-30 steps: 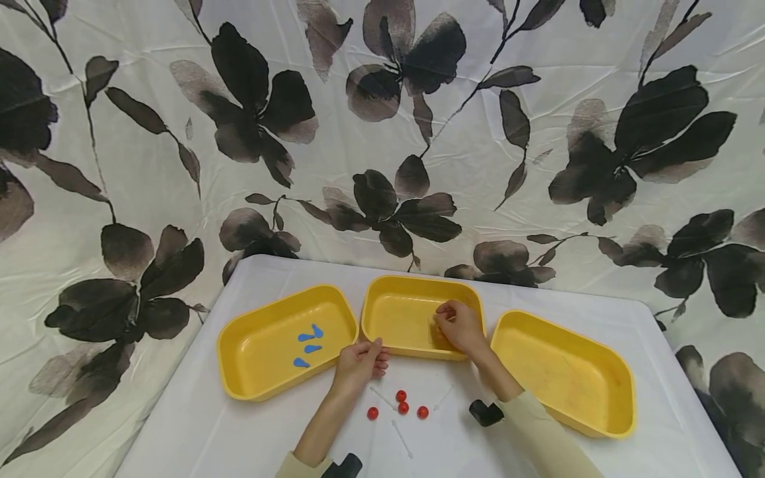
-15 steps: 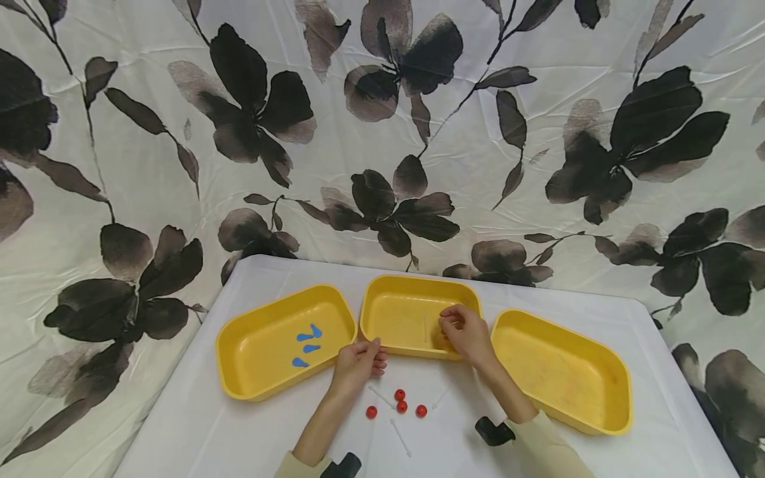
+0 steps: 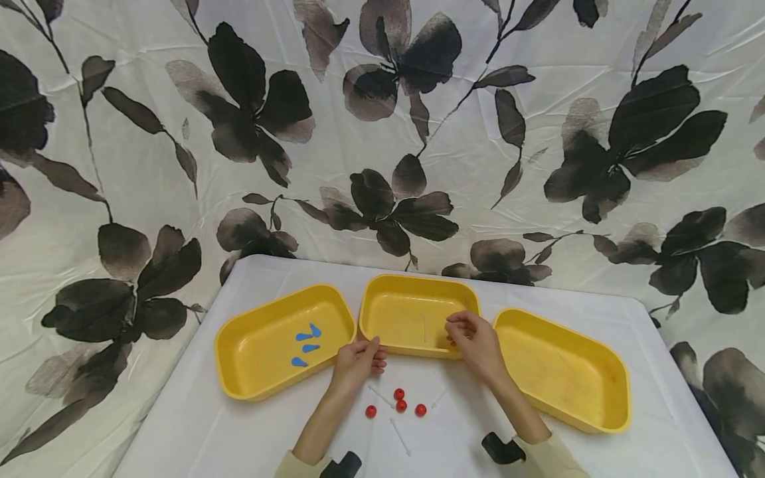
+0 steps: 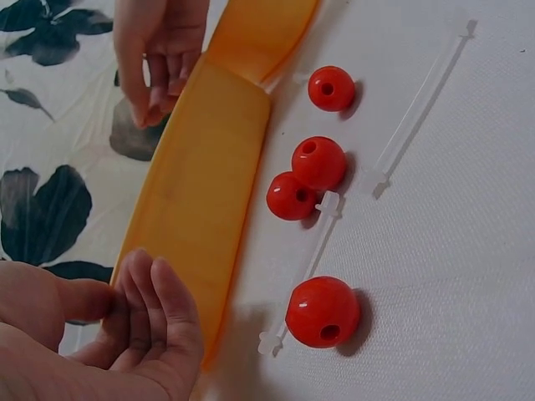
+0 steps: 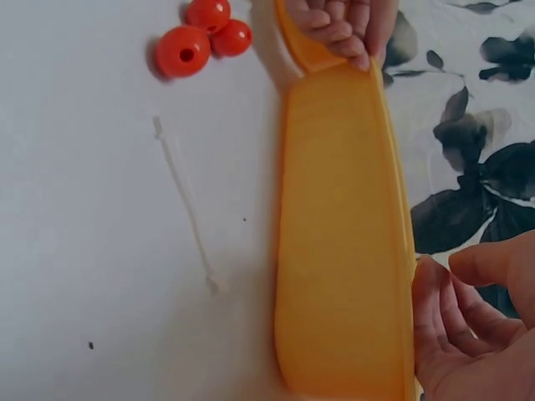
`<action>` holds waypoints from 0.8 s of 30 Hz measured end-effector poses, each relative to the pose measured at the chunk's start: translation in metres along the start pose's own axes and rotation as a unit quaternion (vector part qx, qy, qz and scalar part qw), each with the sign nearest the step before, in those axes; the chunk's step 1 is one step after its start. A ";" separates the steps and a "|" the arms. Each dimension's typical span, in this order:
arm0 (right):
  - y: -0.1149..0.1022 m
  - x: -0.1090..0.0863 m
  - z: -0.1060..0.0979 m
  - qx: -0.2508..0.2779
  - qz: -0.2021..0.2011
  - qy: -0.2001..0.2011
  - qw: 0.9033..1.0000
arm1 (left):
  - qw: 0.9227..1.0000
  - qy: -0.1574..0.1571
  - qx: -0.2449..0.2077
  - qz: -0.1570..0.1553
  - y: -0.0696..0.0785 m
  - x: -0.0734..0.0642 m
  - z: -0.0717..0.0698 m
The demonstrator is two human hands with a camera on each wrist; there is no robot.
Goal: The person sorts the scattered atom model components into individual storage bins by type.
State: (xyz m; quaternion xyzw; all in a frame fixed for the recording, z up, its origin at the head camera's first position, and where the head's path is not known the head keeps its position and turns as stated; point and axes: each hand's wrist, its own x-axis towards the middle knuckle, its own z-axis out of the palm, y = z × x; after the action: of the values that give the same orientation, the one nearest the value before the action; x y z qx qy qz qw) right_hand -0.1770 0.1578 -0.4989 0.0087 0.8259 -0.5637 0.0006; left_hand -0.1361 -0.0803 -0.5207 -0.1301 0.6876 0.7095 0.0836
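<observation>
My left hand (image 3: 355, 364) pinches the near left corner rim of the middle yellow tray (image 3: 391, 309), thumb on one side and fingers on the other. My right hand (image 3: 480, 345) hovers at that tray's right end, fingers loosely curled and holding nothing; the right wrist view shows its thumb (image 5: 485, 263) apart from the forefinger. A thin clear plastic stick (image 3: 425, 328) lies in the middle tray. On the white cloth before it are several red beads (image 4: 323, 312) with holes and clear sticks with knobbed ends (image 4: 426, 104).
The left yellow tray (image 3: 257, 345) contains several blue drop-shaped pieces (image 3: 311, 348). To the right stands another yellow tray (image 3: 562, 365), angled, its contents too faint to tell. A floral cloth (image 3: 335, 133) hangs behind the table.
The right hand has drawn back toward the right and nearer, leaving the clear stick on the middle tray's floor. The left hand stays at the tray's corner.
</observation>
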 end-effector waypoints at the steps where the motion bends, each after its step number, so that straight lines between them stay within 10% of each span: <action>1: 0.000 -0.001 -0.001 0.007 0.003 0.001 1.000 | 1.000 0.000 0.000 0.000 0.000 0.000 0.000; 24: 0.013 -0.040 -0.002 0.043 -0.026 0.054 0.997 | 1.000 -0.003 -0.011 0.010 -0.002 0.003 0.000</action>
State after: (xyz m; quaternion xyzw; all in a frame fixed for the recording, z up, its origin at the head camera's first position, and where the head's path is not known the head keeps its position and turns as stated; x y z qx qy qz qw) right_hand -0.1371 0.1636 -0.5100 0.0178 0.7995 -0.5975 -0.0592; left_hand -0.1381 -0.0806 -0.5231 -0.1220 0.6807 0.7182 0.0765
